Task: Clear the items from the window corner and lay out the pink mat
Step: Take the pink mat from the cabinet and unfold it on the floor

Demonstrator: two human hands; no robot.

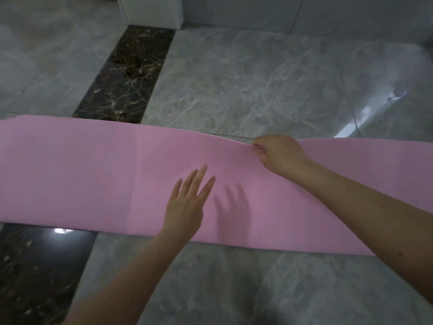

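We see the pink mat (93, 174) spread flat across the grey marble floor (246, 78), running from the left edge of the view to the right, and it serves as our landmark. Our right hand (278, 153) sits at the mat's far edge, right of its middle, fingers curled and pinching that edge, which lifts slightly off the floor there. Our left hand (187, 202) hovers over the middle of the mat, fingers straight and spread, holding nothing; its shadow falls on the mat just to its right. A dark veined marble strip (126, 76) passes under the mat's left part, showing beyond and before it. Beyond the mat stands a white block (150, 10).
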